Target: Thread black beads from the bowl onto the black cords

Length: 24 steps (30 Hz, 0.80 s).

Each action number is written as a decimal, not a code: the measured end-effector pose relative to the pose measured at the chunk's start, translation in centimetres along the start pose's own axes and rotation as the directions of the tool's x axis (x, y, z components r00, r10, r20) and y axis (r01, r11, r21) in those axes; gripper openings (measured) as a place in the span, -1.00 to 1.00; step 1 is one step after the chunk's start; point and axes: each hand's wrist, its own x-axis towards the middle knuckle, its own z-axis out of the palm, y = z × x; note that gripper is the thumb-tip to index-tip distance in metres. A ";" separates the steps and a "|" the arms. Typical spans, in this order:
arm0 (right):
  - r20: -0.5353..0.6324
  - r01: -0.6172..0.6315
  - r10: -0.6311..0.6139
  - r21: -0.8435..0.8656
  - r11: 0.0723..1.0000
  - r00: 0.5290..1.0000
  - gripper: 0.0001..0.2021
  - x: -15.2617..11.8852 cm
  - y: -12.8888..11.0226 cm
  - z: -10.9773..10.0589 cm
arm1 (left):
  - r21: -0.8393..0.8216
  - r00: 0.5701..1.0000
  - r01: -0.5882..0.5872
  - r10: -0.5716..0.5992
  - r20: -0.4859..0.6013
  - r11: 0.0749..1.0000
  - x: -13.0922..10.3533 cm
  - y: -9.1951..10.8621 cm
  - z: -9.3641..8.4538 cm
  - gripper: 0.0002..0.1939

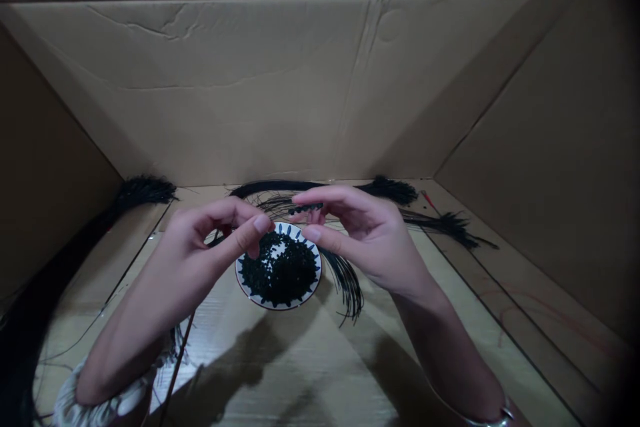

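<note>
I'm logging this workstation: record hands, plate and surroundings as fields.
Left hand: thumb and forefinger pinched together; anything held unclear
Right hand: thumb and forefinger apart; short row of small black beads at fingers
Container: round white plate with blue-marked rim, holding loose black beads
Surroundings: bundles of long black strands; brown cardboard walls

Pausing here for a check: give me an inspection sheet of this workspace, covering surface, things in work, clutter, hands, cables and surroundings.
Surface: tan surface, shadows across it, dark lines along both sides.
Things in work: plate bearing small black pieces; row of black pieces at the right hand's fingers.
Clutter: black strand bundles at left, back and right; loose strands beside the plate.
Hands: left hand has thumb and index finger close together, grip unclear; right thumb stands apart from the index finger.
Cables: nothing seen.
Surroundings: cardboard walls at left, back and right.
</note>
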 end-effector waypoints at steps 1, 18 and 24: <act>0.015 0.014 -0.015 0.020 1.000 1.000 -0.76 0.1 0.1 0.1 | -0.023 0.999 0.020 -0.019 0.028 1.000 0.0 0.1 0.0 -0.78; -0.296 -0.065 0.056 -0.021 0.998 0.953 -0.91 1.2 2.0 -5.5 | -0.040 0.992 0.128 -0.128 0.007 0.991 1.4 -1.8 -1.1 -0.75; -0.329 -0.186 0.091 -0.269 0.945 0.940 -0.83 0.2 1.7 -12.2 | 0.036 0.974 0.195 -0.198 0.107 0.980 2.8 -5.8 -2.0 -0.60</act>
